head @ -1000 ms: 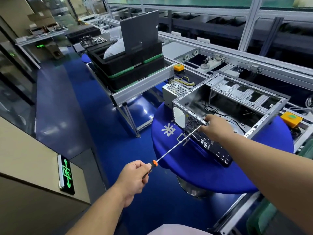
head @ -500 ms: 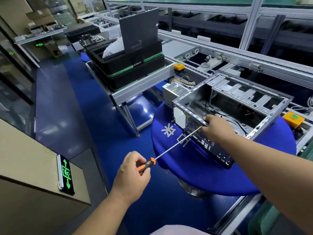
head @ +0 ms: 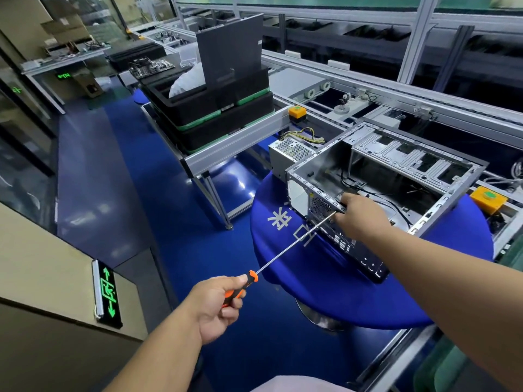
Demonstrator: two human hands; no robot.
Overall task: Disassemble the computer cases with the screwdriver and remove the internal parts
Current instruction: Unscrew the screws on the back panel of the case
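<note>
Blue round table (head: 339,301) | left hand (head: 218,304) grips screwdriver (head: 283,256) — right hand (head: 359,219) clasps computer case (head: 396,176) rim

One head view, worn high; it looks forward and down, close over the tabletop (head: 353,301) at right; floor (head: 119,171) at left.

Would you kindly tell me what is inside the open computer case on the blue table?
Inside the computer case I see loose black cables on the floor and a silver drive bracket along the far wall. The right hand covers part of the near rim, so anything beneath it is hidden.
</note>
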